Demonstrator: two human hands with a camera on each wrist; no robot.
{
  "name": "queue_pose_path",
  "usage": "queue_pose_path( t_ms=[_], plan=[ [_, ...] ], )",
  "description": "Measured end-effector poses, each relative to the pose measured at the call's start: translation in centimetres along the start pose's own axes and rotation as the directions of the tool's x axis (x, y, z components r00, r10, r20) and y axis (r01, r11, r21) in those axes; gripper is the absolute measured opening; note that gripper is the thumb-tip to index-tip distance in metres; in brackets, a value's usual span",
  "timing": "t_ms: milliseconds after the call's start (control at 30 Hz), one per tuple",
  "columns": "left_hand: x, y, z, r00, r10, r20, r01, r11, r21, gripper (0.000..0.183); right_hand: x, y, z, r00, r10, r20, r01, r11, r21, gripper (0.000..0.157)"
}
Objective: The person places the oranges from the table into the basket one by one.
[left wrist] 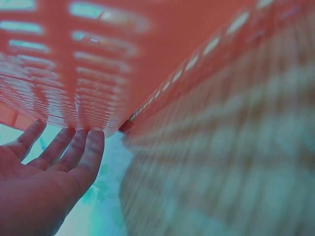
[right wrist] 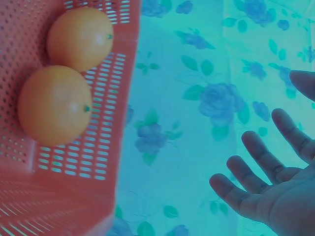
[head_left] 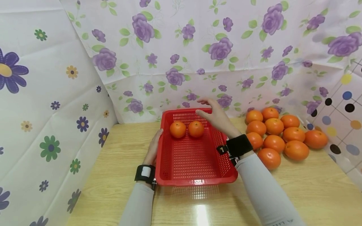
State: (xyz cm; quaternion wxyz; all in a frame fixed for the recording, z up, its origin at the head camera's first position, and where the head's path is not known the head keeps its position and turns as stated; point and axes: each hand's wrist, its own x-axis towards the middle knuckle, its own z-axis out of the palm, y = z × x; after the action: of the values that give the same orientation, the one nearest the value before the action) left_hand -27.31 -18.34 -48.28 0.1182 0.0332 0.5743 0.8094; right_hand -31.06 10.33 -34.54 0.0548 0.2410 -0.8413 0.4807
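Note:
A red plastic basket [head_left: 198, 181] with slotted walls stands on the table in front of me. Inside, near its back wall, two oranges sit side by side, a left orange [head_left: 178, 129] and a right orange [head_left: 196, 129]. My left hand [head_left: 153, 147] is at the basket's left outer wall; in the left wrist view its extended fingers [left wrist: 91, 155] touch the slotted side. Over the basket's back right corner hovers my right hand [head_left: 217, 116], holding nothing. Its fingers are spread and relaxed, apart from the basket wall in the right wrist view.
Several loose oranges [head_left: 274, 143] lie in a group on the table to the right of the basket. The wooden table [head_left: 113, 185] meets a flowered cloth [head_left: 175, 62] at the back. Another flower-patterned sheet [head_left: 51, 125] borders the left side.

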Motion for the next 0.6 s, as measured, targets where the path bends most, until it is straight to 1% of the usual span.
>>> queue_pose_path(
  t_ms=[100, 300, 467, 600],
  plan=[
    [-0.1, 0.0, 0.0, 1.000, -0.001, -0.001, 0.001, 1.000, -0.003, 0.064, -0.3, -0.6, -0.4, 1.000, -0.021, -0.013, 0.021, 1.000, 0.005, 0.047],
    [-0.3, 0.3, 0.1, 0.999, -0.020, 0.029, 0.021, 0.999, -0.029, 0.063, -0.8, -1.4, -1.1, 0.998, -0.048, -0.035, 0.049, 0.999, 0.017, 0.046],
    [-0.4, 0.5, 0.1, 0.999, -0.026, 0.023, 0.027, 1.000, -0.010, 0.062, -1.3, -2.0, -1.9, 0.995, -0.074, -0.063, 0.075, 0.997, 0.015, 0.046],
    [-0.4, 0.7, 0.2, 0.999, -0.031, 0.015, 0.032, 0.999, -0.013, 0.062, -1.9, -2.3, -2.8, 0.994, -0.071, -0.077, 0.073, 0.997, 0.030, 0.046]
  ],
)
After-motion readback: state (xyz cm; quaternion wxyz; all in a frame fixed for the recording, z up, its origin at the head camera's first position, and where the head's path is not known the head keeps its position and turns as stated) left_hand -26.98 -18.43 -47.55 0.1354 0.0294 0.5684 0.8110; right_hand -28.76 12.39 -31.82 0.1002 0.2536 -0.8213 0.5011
